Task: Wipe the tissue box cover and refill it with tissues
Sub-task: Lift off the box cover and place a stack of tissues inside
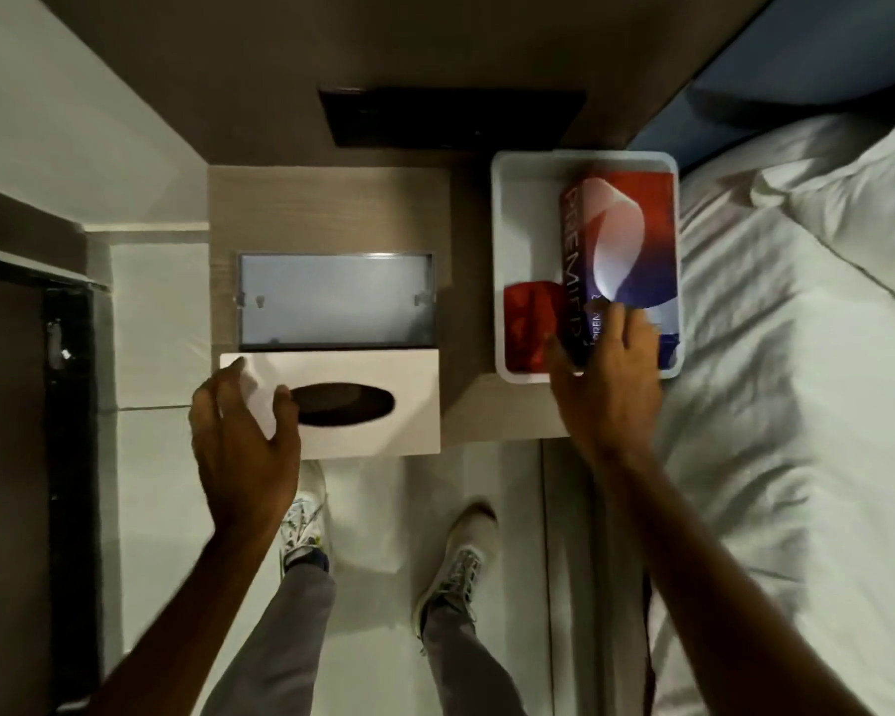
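- Head view, the only one: the person stands at a small wooden bench (pixel 326 209) between a wall and a bed (pixel 776 405), and looks straight down on it.
- The white tissue box cover (pixel 373 405) lies at the front edge of the bench with its dark oval slot up. Just behind it, touching or almost touching, lies a clear flat base panel (pixel 334 299).
- The left hand (pixel 244 436) is clamped on the left end of the cover, thumb on top near the slot, the other fingers at the end corner. It looks to hold the cover steady.
- On the right part of the bench stands a white tray (pixel 502 261). In it lies a red and blue tissue pack (pixel 621 235), leaning on the far and right walls, and a red cloth (pixel 530 323) is in the near left corner.
- The right hand (pixel 608 374) is closed around the near end of the tissue pack, thumb on the left side, fingers over the top.
- I judge the step is to bring out the pack for the refill; whether the wiping is done, I cannot tell.
- To do it well, lift the pack straight up first, so it clears the tray wall and does not drag the tray toward the bench edge.
- Keep the grip near the end firm, because the pack is long and may tip down at the far end.
- The cover hangs a little over the front edge, so the left hand should not push it forward.
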Demonstrator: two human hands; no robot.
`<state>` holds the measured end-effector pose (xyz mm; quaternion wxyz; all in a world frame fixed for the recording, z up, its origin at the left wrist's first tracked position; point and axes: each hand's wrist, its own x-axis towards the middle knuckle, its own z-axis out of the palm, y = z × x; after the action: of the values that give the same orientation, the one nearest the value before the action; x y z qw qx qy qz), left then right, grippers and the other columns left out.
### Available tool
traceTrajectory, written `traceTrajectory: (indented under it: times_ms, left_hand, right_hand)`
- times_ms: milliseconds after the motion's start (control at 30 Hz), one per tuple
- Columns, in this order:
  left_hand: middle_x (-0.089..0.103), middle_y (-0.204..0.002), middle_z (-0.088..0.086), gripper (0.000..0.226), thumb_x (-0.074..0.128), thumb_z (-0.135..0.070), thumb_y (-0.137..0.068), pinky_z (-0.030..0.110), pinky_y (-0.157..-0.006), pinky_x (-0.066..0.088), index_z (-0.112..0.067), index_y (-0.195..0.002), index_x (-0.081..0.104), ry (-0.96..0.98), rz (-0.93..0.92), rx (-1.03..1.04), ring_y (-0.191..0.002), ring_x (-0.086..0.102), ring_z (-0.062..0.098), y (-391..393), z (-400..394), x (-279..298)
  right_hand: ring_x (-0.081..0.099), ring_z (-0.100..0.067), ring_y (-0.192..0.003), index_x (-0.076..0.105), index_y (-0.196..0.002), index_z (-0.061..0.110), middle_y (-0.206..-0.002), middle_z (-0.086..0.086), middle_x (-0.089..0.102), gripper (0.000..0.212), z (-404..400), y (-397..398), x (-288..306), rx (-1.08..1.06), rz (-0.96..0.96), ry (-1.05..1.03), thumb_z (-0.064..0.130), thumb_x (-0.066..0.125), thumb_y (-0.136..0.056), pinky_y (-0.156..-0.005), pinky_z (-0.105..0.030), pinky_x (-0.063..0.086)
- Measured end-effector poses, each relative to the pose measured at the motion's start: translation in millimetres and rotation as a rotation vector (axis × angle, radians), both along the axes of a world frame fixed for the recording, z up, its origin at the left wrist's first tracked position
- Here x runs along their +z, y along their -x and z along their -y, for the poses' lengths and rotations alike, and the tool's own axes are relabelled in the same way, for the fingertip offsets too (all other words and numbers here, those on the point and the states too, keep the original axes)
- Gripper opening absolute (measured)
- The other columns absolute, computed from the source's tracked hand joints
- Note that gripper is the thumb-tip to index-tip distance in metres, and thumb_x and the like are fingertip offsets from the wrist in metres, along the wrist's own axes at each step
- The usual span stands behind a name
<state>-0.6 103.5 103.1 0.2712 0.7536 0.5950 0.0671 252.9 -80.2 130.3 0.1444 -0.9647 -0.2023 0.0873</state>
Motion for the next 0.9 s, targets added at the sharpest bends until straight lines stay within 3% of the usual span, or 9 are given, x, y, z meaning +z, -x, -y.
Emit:
traceTrajectory:
  times_ms: [133,233,367,433,533,600,733,800,900]
  left_hand:
    - [0.059,-0.134,0.019,0.038,0.059,-0.015,-0.099,0.044,-0.109,0.046,-0.008,-0.137,0.06,-0.077,0.121,-0.189,-0.125,0.057,0.037,-42.6,43.7,1.0]
    - [0.061,-0.132,0.014,0.035,0.059,-0.016,-0.097,0.044,-0.106,0.052,-0.011,-0.132,0.064,-0.039,0.158,-0.319,-0.118,0.062,0.034,-84.4,77.4,1.1]
    - [0.064,-0.128,0.011,0.034,0.061,-0.015,-0.093,0.046,-0.101,0.055,-0.014,-0.127,0.069,0.032,0.176,-0.433,-0.121,0.062,0.031,-134.4,109.4,7.3]
    - [0.065,-0.125,0.008,0.033,0.06,-0.015,-0.093,0.045,-0.093,0.058,-0.015,-0.125,0.07,0.045,0.204,-0.485,-0.116,0.064,0.027,-156.1,121.0,12.6]
    - [0.065,-0.13,0.009,0.034,0.059,-0.021,-0.097,0.043,-0.091,0.06,-0.015,-0.129,0.068,0.021,0.201,-0.558,-0.118,0.064,0.025,-187.6,135.7,18.4]
    - [0.058,-0.142,0.014,0.048,0.065,-0.029,-0.096,0.044,-0.095,0.06,-0.014,-0.141,0.06,0.053,0.195,-0.583,-0.124,0.061,0.029,-207.5,145.3,18.7]
    - [0.036,-0.16,0.015,0.099,0.071,-0.06,-0.085,0.041,-0.11,0.051,-0.016,-0.162,0.026,0.126,0.091,-0.637,-0.142,0.044,0.03,-246.1,155.8,19.3]
    - [0.039,-0.158,0.014,0.1,0.068,-0.065,-0.085,0.038,-0.108,0.049,-0.017,-0.162,0.025,0.085,0.097,-0.561,-0.139,0.048,0.029,-262.9,155.6,23.1]
    - [0.047,-0.151,0.013,0.084,0.07,-0.053,-0.09,0.037,-0.099,0.054,-0.016,-0.156,0.035,0.005,0.095,-0.462,-0.128,0.06,0.028,-282.8,152.2,32.9]
  right_hand:
    - [0.04,-0.04,-0.138,0.043,-0.139,0.008,-0.144,-0.019,0.042,0.092,24.9,-53.0,-24.5,0.068,-0.095,0.29,0.064,0.077,-0.074,-0.111,-0.054,0.04]
    - [0.036,-0.04,-0.142,0.038,-0.143,0.011,-0.147,-0.018,0.039,0.096,33.6,-64.5,-40.6,0.102,-0.093,0.305,0.063,0.077,-0.073,-0.114,-0.055,0.037]
    - [0.042,-0.037,-0.137,0.039,-0.142,0.014,-0.144,-0.015,0.043,0.082,39.0,-70.3,-37.1,0.139,-0.089,0.284,0.056,0.073,-0.08,-0.106,-0.056,0.046]
    - [0.051,-0.035,-0.129,0.046,-0.137,0.013,-0.14,-0.014,0.048,0.06,43.0,-72.9,-25.5,0.201,-0.13,0.273,0.043,0.067,-0.09,-0.095,-0.054,0.053]
    - [0.066,-0.039,-0.101,0.064,-0.118,0.008,-0.119,-0.015,0.064,0.023,51.2,-79.5,0.4,0.348,-0.02,0.232,0.021,0.056,-0.1,-0.083,-0.051,0.057]
    - [0.065,-0.04,-0.102,0.067,-0.119,0.011,-0.116,-0.013,0.066,0.023,54.4,-87.0,22.9,0.402,0.022,0.17,0.016,0.056,-0.1,-0.085,-0.051,0.056]
    - [0.065,-0.039,-0.099,0.057,-0.127,0.009,-0.11,-0.018,0.068,0.029,50.3,-107.9,63.0,0.455,0.039,-0.026,0.01,0.061,-0.098,-0.086,-0.052,0.055]
    - [0.066,-0.037,-0.095,0.048,-0.132,0.007,-0.111,-0.019,0.068,0.034,46.2,-116.8,74.2,0.444,0.002,-0.071,0.017,0.059,-0.101,-0.088,-0.05,0.056]
    - [0.065,-0.037,-0.091,0.045,-0.129,0.005,-0.111,-0.02,0.067,0.032,45.0,-125.7,82.7,0.443,-0.029,-0.092,0.022,0.054,-0.104,-0.084,-0.046,0.055]
